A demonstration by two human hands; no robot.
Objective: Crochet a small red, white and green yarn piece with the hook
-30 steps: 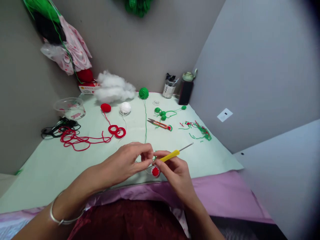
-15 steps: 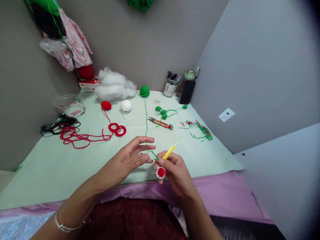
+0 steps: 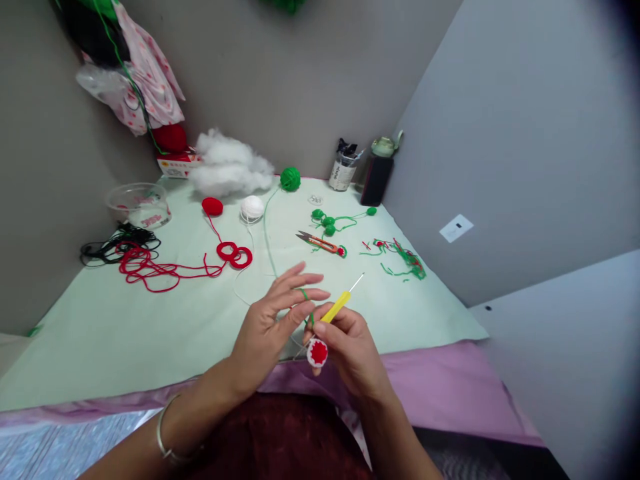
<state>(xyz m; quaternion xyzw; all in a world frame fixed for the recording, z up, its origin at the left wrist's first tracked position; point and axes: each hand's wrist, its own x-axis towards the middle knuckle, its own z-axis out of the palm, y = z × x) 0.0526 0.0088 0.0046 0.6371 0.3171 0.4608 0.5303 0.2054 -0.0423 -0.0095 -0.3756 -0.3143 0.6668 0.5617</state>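
Observation:
My right hand (image 3: 353, 340) is closed round a crochet hook (image 3: 337, 307) with a yellow handle, its metal tip pointing up and away. Below the thumb the same hand also holds a small round crochet piece (image 3: 318, 353), red in the middle with a white edge. Just to the left, my left hand (image 3: 277, 320) has its fingers stretched out and apart. Green yarn (image 3: 305, 293) crosses one of its fingers and runs down to the right fingertips. That strand leads back to a green yarn ball (image 3: 290, 179) at the rear of the table.
Orange thread snips (image 3: 323, 244) lie beyond my hands, near small green crochet balls (image 3: 328, 223) and yarn scraps (image 3: 410, 261). Leftward are red crochet rings (image 3: 235, 256), red (image 3: 213, 207) and white (image 3: 251, 208) yarn balls, stuffing (image 3: 227, 167) and a clear tub (image 3: 145, 207).
My left hand has moved right, closer to my right hand, and the green yarn now passes over its finger. The strand to the ball has shifted left and bends. The round piece has dropped slightly.

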